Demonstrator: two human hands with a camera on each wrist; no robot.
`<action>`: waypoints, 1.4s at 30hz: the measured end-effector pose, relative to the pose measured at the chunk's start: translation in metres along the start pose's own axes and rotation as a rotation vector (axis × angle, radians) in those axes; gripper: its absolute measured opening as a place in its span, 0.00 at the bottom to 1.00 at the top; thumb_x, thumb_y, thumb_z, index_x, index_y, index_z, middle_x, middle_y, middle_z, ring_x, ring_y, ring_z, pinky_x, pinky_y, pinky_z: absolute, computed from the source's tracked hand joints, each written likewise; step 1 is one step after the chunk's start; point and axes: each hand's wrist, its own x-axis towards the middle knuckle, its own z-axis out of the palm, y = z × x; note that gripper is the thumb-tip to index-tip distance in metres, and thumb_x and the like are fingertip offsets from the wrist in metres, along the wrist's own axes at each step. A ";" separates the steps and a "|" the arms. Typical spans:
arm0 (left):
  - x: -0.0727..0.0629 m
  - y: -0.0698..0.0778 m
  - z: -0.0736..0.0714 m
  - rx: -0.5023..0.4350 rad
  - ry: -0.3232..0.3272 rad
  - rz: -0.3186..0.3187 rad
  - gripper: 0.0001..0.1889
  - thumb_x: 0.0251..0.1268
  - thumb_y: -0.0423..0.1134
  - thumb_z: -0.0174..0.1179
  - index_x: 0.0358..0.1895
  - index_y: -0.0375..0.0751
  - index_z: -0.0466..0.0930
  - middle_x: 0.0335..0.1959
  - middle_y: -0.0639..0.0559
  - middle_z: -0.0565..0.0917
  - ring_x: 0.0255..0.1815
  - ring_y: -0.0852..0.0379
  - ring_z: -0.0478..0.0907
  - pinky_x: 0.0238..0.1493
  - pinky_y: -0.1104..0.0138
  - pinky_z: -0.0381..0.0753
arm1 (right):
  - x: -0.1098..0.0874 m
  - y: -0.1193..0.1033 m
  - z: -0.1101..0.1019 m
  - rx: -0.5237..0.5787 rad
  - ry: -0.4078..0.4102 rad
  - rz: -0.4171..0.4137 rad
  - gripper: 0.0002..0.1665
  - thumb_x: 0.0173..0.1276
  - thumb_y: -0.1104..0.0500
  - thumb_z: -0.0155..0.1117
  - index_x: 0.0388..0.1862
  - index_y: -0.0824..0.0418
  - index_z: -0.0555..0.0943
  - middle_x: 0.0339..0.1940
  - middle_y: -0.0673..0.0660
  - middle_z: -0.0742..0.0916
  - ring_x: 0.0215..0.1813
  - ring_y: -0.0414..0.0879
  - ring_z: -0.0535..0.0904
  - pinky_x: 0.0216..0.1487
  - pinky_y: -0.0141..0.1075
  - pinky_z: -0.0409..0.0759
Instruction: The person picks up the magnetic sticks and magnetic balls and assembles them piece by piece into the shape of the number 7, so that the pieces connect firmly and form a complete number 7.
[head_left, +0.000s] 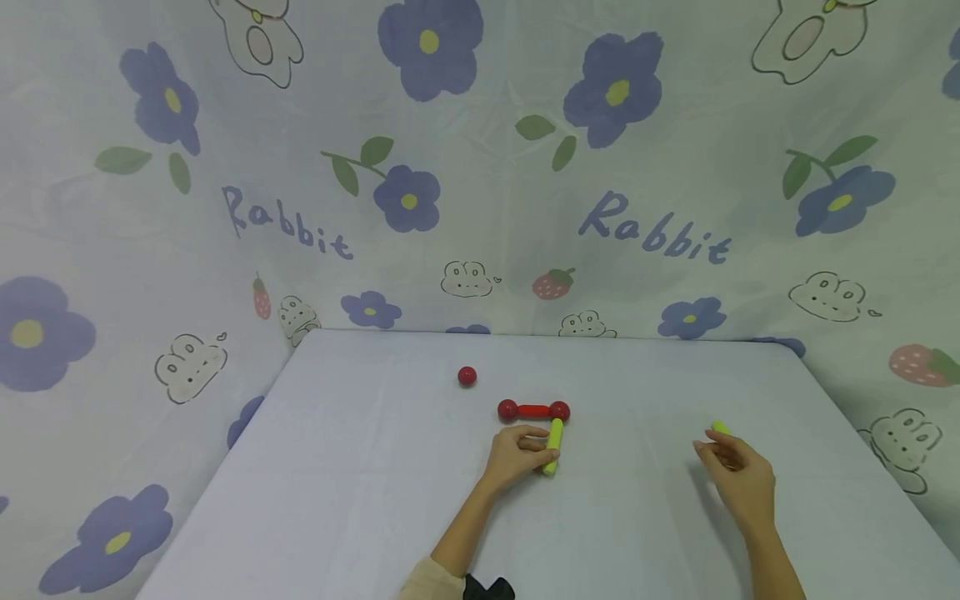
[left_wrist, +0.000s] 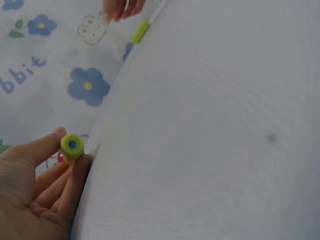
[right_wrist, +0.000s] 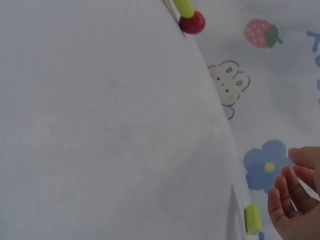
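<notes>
My left hand pinches a yellow-green rod between thumb and fingers. The rod's far end meets a red ball, which a short red rod joins to a second red ball. Seen end-on in the left wrist view, the held rod has a dark round hole in its end. My right hand hovers over the table at the right, fingers loosely bent and holding nothing. Just beyond its fingertips lies another yellow-green rod, which the right wrist view shows apart from the fingers.
A loose red ball sits farther back on the white table, left of the joined pieces. Behind the table's back edge hangs a cloth printed with flowers, rabbits and strawberries.
</notes>
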 end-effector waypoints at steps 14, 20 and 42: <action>0.002 0.000 0.001 0.016 0.008 0.024 0.17 0.53 0.37 0.68 0.45 0.31 0.81 0.33 0.42 0.86 0.32 0.56 0.85 0.32 0.69 0.83 | 0.018 0.024 -0.016 0.050 0.247 0.178 0.19 0.61 0.61 0.65 0.46 0.74 0.79 0.22 0.26 0.77 0.28 0.21 0.72 0.32 0.13 0.68; 0.002 0.000 0.001 0.026 0.009 0.023 0.17 0.54 0.38 0.68 0.45 0.33 0.82 0.32 0.44 0.87 0.32 0.57 0.85 0.34 0.70 0.82 | 0.024 0.032 -0.018 -0.026 0.247 0.304 0.24 0.63 0.54 0.64 0.52 0.70 0.78 0.28 0.28 0.75 0.34 0.24 0.67 0.32 0.14 0.65; 0.003 0.000 0.005 0.062 0.052 0.019 0.15 0.53 0.36 0.69 0.42 0.30 0.82 0.33 0.41 0.86 0.33 0.52 0.85 0.33 0.69 0.83 | 0.038 0.039 -0.013 -0.321 -0.075 0.153 0.28 0.62 0.60 0.62 0.52 0.81 0.72 0.45 0.78 0.79 0.46 0.69 0.76 0.42 0.50 0.77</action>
